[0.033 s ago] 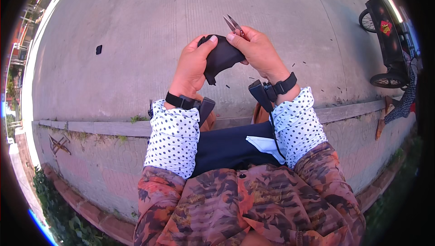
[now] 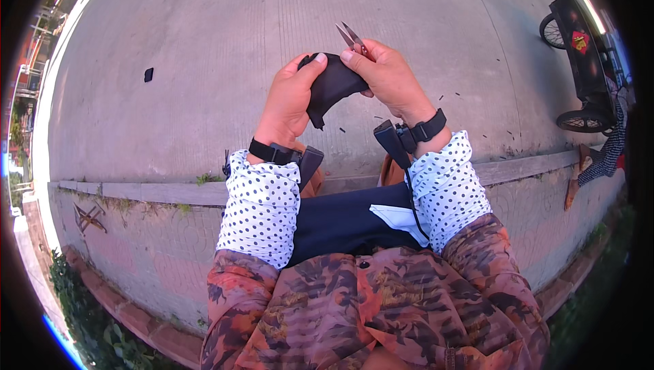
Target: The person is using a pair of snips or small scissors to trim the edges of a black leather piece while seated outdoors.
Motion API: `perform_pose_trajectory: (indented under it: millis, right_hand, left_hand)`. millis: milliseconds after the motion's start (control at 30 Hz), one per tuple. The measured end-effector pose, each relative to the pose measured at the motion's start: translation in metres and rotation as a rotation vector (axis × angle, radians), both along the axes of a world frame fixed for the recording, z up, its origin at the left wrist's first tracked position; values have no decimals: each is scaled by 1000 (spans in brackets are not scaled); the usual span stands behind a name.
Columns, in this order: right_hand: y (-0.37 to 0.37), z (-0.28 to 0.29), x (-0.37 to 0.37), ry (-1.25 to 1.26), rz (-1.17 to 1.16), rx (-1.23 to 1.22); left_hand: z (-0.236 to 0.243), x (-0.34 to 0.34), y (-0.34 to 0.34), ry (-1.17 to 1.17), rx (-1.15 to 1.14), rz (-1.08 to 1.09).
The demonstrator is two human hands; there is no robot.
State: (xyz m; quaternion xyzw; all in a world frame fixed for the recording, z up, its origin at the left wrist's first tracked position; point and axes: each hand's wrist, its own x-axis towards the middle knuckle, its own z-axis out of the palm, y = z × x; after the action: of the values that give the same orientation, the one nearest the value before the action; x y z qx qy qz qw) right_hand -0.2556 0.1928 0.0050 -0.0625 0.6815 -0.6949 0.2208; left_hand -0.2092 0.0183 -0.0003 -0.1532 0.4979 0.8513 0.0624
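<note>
A small piece of black cloth (image 2: 335,87), with a curved lower edge, is stretched between my two hands above the pavement. My left hand (image 2: 287,97) pinches its left side, thumb on top. On the right side, my right hand (image 2: 390,78) presses the cloth under its thumb. The same hand also grips a small pair of thread snips (image 2: 349,36), whose pointed blades stick out up and to the left, slightly apart. My fingers beneath the cloth are mostly hidden. Across my lap lies dark fabric (image 2: 340,223) with a pale, folded piece (image 2: 398,222) on it.
A small black piece (image 2: 148,75) lies on the concrete at the left. Dark scraps (image 2: 458,95) are scattered right of my hands. A low kerb (image 2: 163,193) runs across. At the right are a dark wheeled cart (image 2: 575,63) and a person's leg (image 2: 603,162); a folding stool (image 2: 90,219) stands lower left.
</note>
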Motion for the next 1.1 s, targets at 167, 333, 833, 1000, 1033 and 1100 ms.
perform_pose_trajectory:
  millis: [167, 333, 833, 1000, 1033, 1100]
  right_hand:
    - [-2, 0, -1, 37, -11, -2]
    - [-3, 2, -2, 76, -11, 1]
    - [8, 2, 10, -61, 124, -19]
    - [3, 3, 12, -109, 180, -30]
    - [2, 4, 13, -111, 192, -38]
    - [1, 4, 14, -106, 183, -33]
  left_hand:
    - [-6, 3, -3, 68, -157, -167]
    - [-9, -1, -3, 47, -136, -135]
    - [-3, -2, -12, 152, 84, 301]
    - [-2, -3, -12, 158, 111, 319]
    - [-2, -3, -11, 159, 102, 311]
    - [-2, -3, -10, 158, 95, 302]
